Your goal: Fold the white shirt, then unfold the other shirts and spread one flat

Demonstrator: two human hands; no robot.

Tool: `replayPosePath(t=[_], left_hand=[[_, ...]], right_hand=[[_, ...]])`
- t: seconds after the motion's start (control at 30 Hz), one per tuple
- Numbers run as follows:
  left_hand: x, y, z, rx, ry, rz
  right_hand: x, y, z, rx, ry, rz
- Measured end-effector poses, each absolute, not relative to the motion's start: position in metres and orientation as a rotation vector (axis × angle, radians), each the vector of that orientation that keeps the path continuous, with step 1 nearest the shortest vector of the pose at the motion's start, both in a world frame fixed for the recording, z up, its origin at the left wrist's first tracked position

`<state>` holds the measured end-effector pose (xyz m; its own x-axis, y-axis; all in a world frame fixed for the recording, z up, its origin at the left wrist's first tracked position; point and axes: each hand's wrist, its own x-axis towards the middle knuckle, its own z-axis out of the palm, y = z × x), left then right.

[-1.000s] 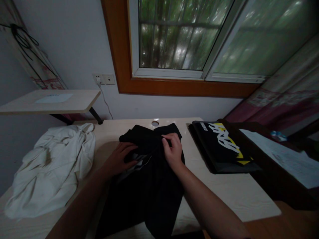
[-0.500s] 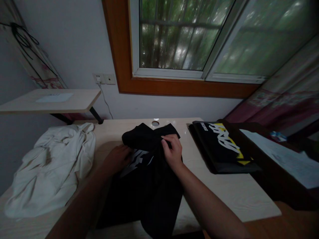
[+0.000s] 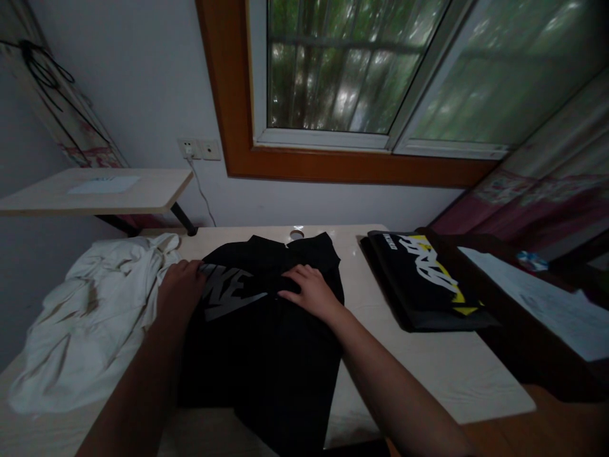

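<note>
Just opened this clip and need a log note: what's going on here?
A person is handling a black garment with a grey print, spread on a pale table. The left hand is at the garment's left edge; the right hand is on its upper middle. Crumpled white fabric lies to the left, folded dark clothing to the right.

Light: dim | source: window — daylight (blurry glints) | upper-right corner: dark | edges: stretched

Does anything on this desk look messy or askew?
The white garment at left lies in a crumpled heap, unlike the folded dark clothes at right. The printed black garment between them has a crooked near edge.
</note>
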<state>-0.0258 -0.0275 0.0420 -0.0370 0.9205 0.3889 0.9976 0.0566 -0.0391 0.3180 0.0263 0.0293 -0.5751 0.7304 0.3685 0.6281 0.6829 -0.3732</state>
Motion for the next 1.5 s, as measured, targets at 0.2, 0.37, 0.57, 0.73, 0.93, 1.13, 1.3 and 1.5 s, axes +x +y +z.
replayPosePath(t=[0.2, 0.37, 0.57, 0.73, 0.93, 1.13, 1.3, 1.5], left_hand=[[0.005, -0.028, 0.043, -2.172, -1.759, -0.632], [0.036, -0.032, 0.038, -2.465, -1.636, -0.683], [0.046, -0.037, 0.039, -2.514, -1.704, -0.621], [0.056, -0.04, 0.043, -2.56, -1.666, -0.673], [0.069, -0.043, 0.033, -2.752, -1.499, -0.922], [0.074, -0.048, 0.027, -2.948, -1.457, -1.154], [0.073, -0.042, 0.023, -2.949, -1.618, -1.308], [0.068, -0.042, 0.03, -2.704, -1.853, -1.688]], right_hand=[[0.316, 0.025, 0.026, -1.049, -2.474, 0.232], [0.314, 0.023, 0.034, -0.972, -2.423, 0.228], [0.314, 0.009, 0.049, -0.744, -1.975, 0.251], [0.31, -0.006, 0.053, -0.59, -1.823, 0.245], [0.303, -0.015, 0.053, -0.296, -2.029, 0.267], [0.292, -0.021, 0.061, -0.172, -2.176, 0.283], [0.287, -0.02, 0.065, -0.175, -2.266, 0.308], [0.295, -0.007, 0.056, -0.451, -2.246, 0.343]])
